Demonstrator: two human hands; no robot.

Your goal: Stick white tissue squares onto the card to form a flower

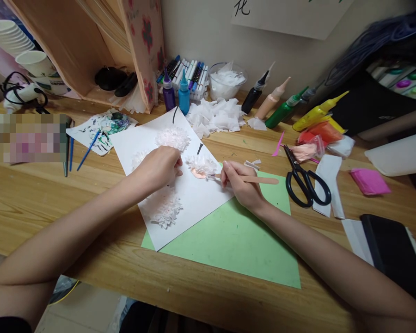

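Note:
A white paper sheet (190, 210) with clusters of frilly white tissue lies tilted on a green sheet (260, 245). My right hand (241, 185) is closed round a flat wooden craft stick (263, 180), its near end pointing right. The stick's far end is beside a patch of peach paint (198, 174), at the lower edge of the right tissue cluster (204, 163). My left hand (159, 169) hovers over or rests on the paper's middle, fingers curled together; what they hold, if anything, is hidden. Further tissue clusters show above (173, 138) and below it (164, 208).
Loose white tissue pieces (215, 115) lie behind the paper, near a clear bowl (228, 81) of more. Paint bottles, including a green one (286, 110), line the back. Black-handled scissors (303, 182) and a pink packet (370, 181) lie right; brushes (89, 150) lie left.

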